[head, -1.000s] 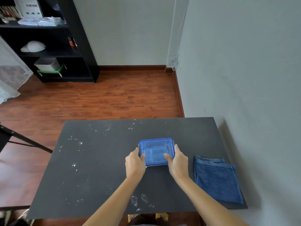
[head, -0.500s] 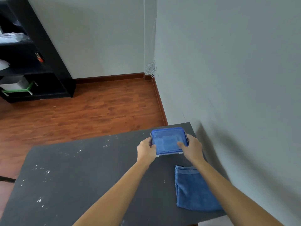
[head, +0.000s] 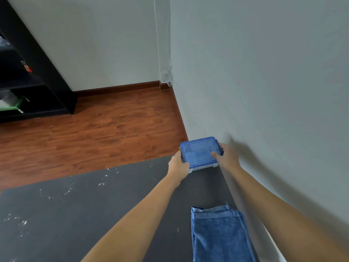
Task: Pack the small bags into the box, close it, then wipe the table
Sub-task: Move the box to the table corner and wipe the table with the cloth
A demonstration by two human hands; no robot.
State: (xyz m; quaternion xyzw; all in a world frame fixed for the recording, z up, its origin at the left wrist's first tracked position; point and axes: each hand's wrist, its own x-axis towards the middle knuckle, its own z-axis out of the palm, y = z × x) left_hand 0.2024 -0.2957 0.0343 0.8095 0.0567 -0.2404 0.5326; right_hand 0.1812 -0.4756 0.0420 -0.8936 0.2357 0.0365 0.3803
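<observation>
Left fingers [head: 184, 161]: wrapping the left short side of the box, thumb on the lid edge — the left hand [head: 178, 166] is holding it firmly.
Right fingers [head: 214, 154]: curling over the right side, the thumb lying across the lid; the right hand [head: 227, 158] is gripping the box too.
Box [head: 200, 152]: a blue-lidded clear box, lid on and looking shut, is sitting at — or hovering just over — the far right corner of the bench, close to the wall; I cannot tell whether its base is touching. Whether the side latches are snapped down is hidden by the hands.
Small bags: a pale shape is showing through the lid, so they are probably inside.
Step in hand: parking the closed box in the corner, out of the way of the wiping.
Doing it well: keeping the box level, lowering it until the whole base is resting on the bench and none is hanging past the far edge, then releasing both sides together so it is not tipping.
Cloth [head: 220, 235]: a folded blue towel is lying along the right edge near the front corner, well apart from the box — the right hand is nearest to it.
Bench [head: 105, 210]: white crumbs [head: 102, 184] are lying scattered along the far edge and towards the left side, so wiping is not yet done.
Risk: the corner is tight; a nudge could push the box off the far edge.
</observation>
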